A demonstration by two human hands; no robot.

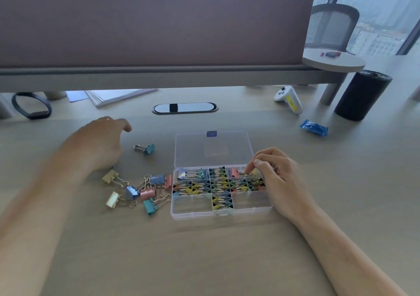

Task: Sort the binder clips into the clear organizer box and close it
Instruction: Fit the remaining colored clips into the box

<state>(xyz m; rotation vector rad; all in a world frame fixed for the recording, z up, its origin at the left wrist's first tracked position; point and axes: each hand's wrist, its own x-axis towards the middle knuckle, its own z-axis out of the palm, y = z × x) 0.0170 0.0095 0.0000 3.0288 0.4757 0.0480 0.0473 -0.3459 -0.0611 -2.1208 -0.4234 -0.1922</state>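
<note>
The sorting is under way, by the look of it. The clear box sits on the counter with its lid thrown back flat, and most of the middle compartments are packed with small clips. The right hand is at the far right compartment, its grip pinched on the wire handles of a pink clip that lies inside. The left hand hovers over the counter well left of the box, its grip released, with nothing in it that I can see. A teal clip lies just beside it, and a heap of larger loose clips lies against the box's left wall. Next, I'd judge, the pink one must be let go, the loose ones fetched over, and only then the lid folded down.
</note>
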